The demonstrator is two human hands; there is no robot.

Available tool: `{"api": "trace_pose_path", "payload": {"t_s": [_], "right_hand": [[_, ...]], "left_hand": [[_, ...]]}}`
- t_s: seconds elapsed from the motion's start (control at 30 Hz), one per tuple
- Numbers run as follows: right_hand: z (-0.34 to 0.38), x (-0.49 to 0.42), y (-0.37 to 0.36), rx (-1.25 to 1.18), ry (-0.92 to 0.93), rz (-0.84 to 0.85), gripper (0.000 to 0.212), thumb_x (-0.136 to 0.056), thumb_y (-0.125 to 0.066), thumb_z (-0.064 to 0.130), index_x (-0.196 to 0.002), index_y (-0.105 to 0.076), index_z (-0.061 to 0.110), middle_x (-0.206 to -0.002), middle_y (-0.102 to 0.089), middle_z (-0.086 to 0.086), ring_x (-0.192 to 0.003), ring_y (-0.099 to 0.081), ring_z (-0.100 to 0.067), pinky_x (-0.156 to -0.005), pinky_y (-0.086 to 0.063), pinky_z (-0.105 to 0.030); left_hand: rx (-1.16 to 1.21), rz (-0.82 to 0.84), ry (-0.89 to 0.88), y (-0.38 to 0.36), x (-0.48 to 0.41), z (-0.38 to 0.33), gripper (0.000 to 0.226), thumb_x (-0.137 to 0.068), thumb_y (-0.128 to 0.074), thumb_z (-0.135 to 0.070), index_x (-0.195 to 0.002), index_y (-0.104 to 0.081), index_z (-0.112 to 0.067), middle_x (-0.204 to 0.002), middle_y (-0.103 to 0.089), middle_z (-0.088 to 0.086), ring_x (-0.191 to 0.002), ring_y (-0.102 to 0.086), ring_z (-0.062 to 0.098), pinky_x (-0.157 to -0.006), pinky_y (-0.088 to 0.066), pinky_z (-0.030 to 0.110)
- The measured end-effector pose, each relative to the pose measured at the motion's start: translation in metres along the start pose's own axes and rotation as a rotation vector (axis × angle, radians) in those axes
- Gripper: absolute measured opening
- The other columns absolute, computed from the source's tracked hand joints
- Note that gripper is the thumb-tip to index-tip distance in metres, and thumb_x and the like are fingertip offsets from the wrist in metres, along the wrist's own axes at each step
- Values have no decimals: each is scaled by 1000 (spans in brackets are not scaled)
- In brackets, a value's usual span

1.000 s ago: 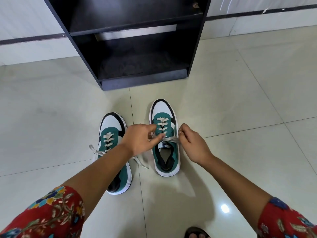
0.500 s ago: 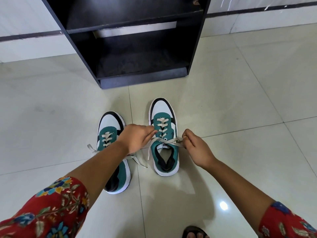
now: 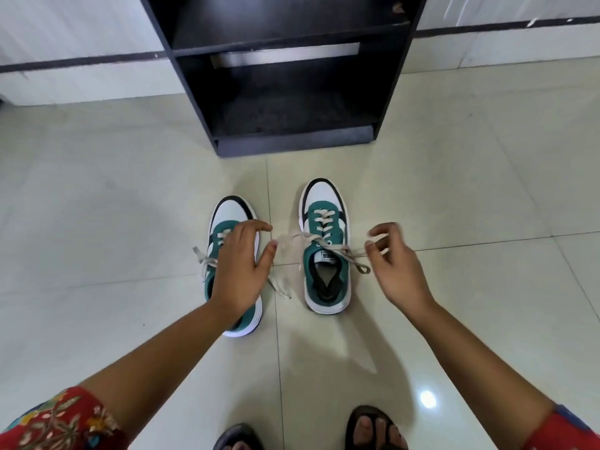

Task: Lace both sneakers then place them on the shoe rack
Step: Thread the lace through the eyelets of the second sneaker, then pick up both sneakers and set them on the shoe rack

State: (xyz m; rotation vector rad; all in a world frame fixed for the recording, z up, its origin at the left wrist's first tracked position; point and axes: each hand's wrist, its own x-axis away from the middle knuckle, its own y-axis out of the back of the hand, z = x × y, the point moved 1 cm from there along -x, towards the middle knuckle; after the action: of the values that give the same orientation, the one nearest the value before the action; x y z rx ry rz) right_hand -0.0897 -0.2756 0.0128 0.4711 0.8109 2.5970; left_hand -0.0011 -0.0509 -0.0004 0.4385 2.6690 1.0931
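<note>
Green sneakers (image 3: pixel 326 251) (laces (image 3: pixel 341 250) loose) between open hands (image 3: pixel 238 274).

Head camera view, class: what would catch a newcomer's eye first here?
Two green-and-white sneakers stand side by side on the pale tiled floor: the right sneaker and the left sneaker. Both hands, left hand and right hand, hover spread over their loose beige laces. Beyond stands an empty black wooden shoe rack.

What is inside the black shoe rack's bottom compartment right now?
The shoe rack holds no shoes on the visible part of its bottom shelf; only a dusty dark surface shows. Both sneakers sit on the floor. The back corners are too dark to judge.
</note>
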Motion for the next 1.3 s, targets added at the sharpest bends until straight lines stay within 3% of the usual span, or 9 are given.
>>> {"api": "trace_pose_path", "payload": {"t_s": [0.13, 0.2, 0.37, 0.43, 0.5, 0.63, 0.9, 1.17, 1.3], "right_hand": [[12, 30, -26, 594, 95, 414, 56, -84, -40, 63, -135, -29, 42, -127, -50, -4, -103, -60, -30, -76, -44, -35], [10, 36, -40, 699, 72, 457, 67, -79, -46, 67, -138, -24, 42, -135, -43, -10, -104, -60, -33, -77, -46, -35], [8, 31, -56, 725, 156, 236, 49, -79, -56, 56, -118, -49, 26, -114, -60, -9, -92, -62, -33, -63, -39, -30], [8, 34, -58, 700, 176, 205, 45, -79, -57, 55, -109, -54, 22, -107, -63, -8, -90, -63, -33, -61, -37, -29], [6, 32, -61, 669, 190, 176, 42, -79, -58, 54, -101, -56, 19, -103, -66, -7, -88, -63, -33, -61, -39, -30], [7, 24, -61, 572, 222, 129, 36, -77, -61, 50, -91, -57, 18, -95, -70, -5, -85, -64, -33, -62, -43, -32], [52, 13, -19, 440, 305, 36, 35, -68, -57, 49, -71, -53, 14, -70, -66, 0, -55, -61, -29, -45, -42, -30], [196, 42, 96, 427, 285, 56, 25, -68, -66, 36, -73, -55, 14, -73, -64, 2, -58, -61, -24, -46, -50, -33], [275, 50, 145, 408, 317, 25, 23, -69, -72, 30, -77, -57, 14, -75, -66, 2, -60, -63, -22, -48, -52, -33]], "left_hand": [[-170, -64, -6, 14, 43, 13, 31, -86, -50, -40, -104, -60, -17, -126, -53, 5, -120, -45, 21, -99, -36, 33], [-211, -78, 89, 20, 64, 20, 32, -81, -58, -42, -103, -60, -18, -136, -46, 7, -127, -37, 23, -101, -31, 32], [-171, 99, 399, 27, 87, 42, 51, -64, -73, -43, -108, -57, -24, -150, -29, 9, -139, -25, 27, -103, -34, 38], [-89, 213, 456, 29, 87, 41, 38, -65, -74, -37, -96, -54, -25, -126, -54, 2, -118, -52, 26, -80, -44, 21], [-68, 194, 441, 31, 81, 36, 32, -66, -77, -29, -74, -46, -33, -89, -59, -6, -82, -59, 17, -57, -33, 7], [-25, 83, 448, 34, 62, 26, 38, -64, -80, -29, -59, -42, -34, -63, -56, -15, -60, -52, 4, -52, -35, 8], [-30, 47, 351, 79, 25, -17, 36, -65, -79, -23, -64, -43, -23, -68, -57, -9, -72, -54, 7, -56, -39, 16], [-47, 56, 214, 211, -8, -149, 45, -66, -80, -21, -62, -36, -28, -67, -47, -23, -58, -54, 18, -50, -41, 23], [-27, 28, 200, 276, -31, -209, 39, -67, -79, -23, -66, -40, -26, -72, -52, -14, -61, -56, 18, -53, -45, 22]]}}
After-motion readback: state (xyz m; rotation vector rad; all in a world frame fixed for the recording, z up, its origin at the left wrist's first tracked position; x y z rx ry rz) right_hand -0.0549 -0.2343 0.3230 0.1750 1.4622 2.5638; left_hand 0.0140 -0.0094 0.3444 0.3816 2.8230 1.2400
